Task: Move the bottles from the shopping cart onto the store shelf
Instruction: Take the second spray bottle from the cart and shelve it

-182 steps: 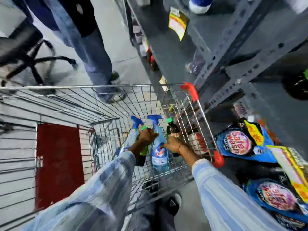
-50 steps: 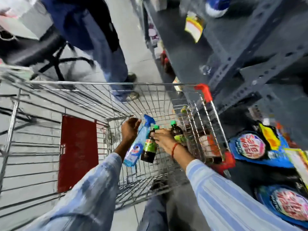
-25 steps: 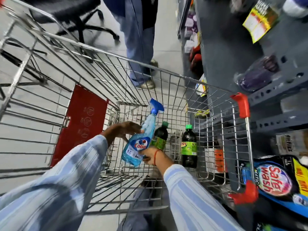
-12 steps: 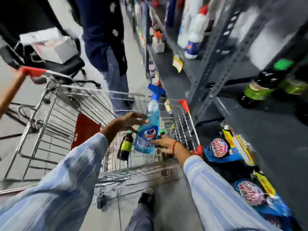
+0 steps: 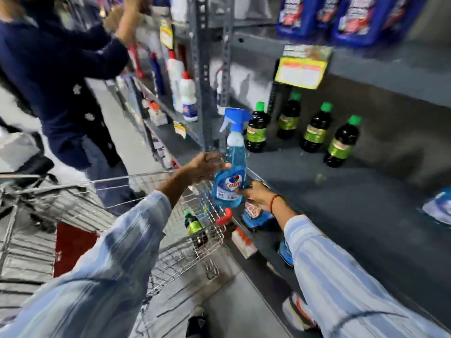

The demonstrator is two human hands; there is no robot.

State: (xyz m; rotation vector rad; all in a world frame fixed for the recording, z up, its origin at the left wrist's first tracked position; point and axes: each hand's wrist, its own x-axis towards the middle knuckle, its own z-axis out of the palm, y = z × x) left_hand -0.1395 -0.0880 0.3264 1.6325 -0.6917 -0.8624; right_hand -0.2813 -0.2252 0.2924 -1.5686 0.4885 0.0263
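Head view blurred the shelf [image 5: 341, 191] labels beyond reading. You held the blue translucent spray bottle [image 5: 230, 176] upright, trigger nozzle pointing left, above the wire cart's [image 5: 146, 191] corner beside the shelf. Your left hand [image 5: 205, 164] wrapped its neck; your right hand [image 5: 256, 195] gripped its base. One dark green-capped bottle [image 5: 195, 228] stood in the cart.

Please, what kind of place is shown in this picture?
Most likely a shop aisle with cleaning goods. Grey metal shelves carry rows of dark bottles and a yellow price tag, and a wire shopping cart stands beside them. Both hands hold a blue spray bottle.
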